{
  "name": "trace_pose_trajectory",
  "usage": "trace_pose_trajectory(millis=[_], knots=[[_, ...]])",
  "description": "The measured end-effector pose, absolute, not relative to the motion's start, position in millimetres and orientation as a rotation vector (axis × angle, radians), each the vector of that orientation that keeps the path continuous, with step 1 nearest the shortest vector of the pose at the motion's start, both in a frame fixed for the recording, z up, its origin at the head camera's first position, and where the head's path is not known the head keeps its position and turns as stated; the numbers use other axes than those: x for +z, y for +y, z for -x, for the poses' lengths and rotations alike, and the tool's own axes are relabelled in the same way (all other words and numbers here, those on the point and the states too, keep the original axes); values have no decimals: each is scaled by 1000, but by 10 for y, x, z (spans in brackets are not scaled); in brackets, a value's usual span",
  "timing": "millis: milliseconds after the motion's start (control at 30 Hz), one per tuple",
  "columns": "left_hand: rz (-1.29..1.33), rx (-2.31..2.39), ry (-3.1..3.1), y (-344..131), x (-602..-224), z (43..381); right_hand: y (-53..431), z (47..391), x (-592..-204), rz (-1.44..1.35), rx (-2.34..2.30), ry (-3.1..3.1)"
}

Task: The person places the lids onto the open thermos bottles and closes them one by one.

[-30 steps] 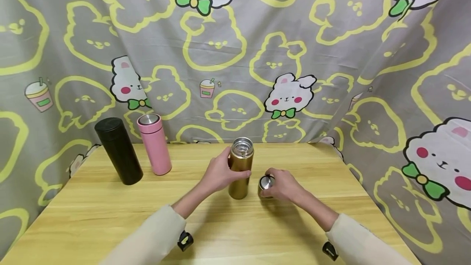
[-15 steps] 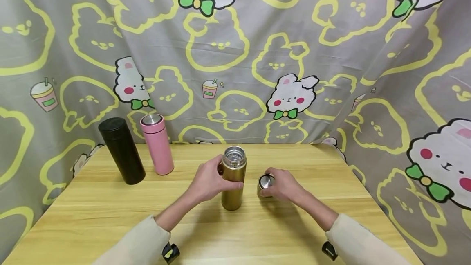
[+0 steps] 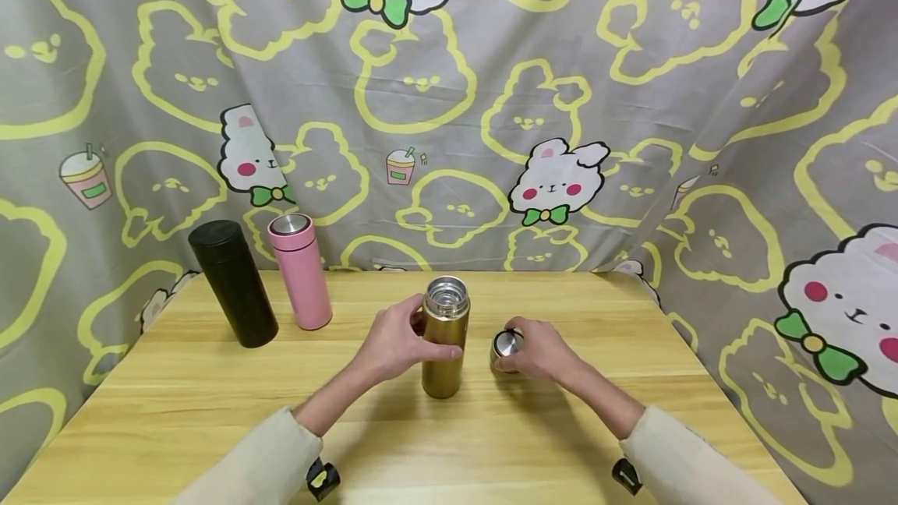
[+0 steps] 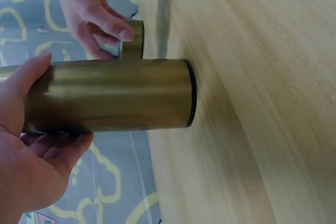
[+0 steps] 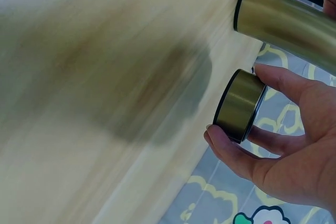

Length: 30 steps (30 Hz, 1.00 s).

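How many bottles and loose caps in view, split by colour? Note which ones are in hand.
Black bottle: 1
Pink bottle: 1
Gold bottle: 1, held by the left hand
Loose gold cap: 1, held by the right hand
Total: 4 (3 bottles, 1 loose cap)

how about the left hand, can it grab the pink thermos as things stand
Probably not: the left hand grips the open gold thermos and would likely have to release it first, though nothing stands between it and the pink thermos.
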<state>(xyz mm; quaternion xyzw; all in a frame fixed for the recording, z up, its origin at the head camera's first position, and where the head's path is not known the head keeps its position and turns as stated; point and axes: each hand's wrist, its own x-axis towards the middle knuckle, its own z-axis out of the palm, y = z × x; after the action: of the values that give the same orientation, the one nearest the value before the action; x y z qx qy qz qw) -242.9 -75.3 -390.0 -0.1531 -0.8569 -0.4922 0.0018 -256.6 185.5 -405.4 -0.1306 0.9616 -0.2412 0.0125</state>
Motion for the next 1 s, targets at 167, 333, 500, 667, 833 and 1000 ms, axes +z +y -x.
trace_pose_trajectory(millis=[167, 333, 500, 667, 833, 1000], knots=[[450, -1599, -2686, -763, -3927, 2429, 1842, 2597, -3963, 391, -737, 3002], [449, -1605, -2683, -774, -3929, 2437, 1822, 2628, -3808, 377, -735, 3010], [467, -1599, -2688, -767, -3938, 2443, 1810, 2670, -3658, 385, -731, 3039], [481, -1584, -2691, -759, -3946, 2455, 1772, 2703, -3478, 372, -742, 3034], [472, -1551, -2703, -762, -3940, 2457, 1724, 2723, -3253, 408, -773, 3036], [477, -1540, -2709, -776, -3930, 2458, 1652, 2722, -3014, 492, -793, 3064]])
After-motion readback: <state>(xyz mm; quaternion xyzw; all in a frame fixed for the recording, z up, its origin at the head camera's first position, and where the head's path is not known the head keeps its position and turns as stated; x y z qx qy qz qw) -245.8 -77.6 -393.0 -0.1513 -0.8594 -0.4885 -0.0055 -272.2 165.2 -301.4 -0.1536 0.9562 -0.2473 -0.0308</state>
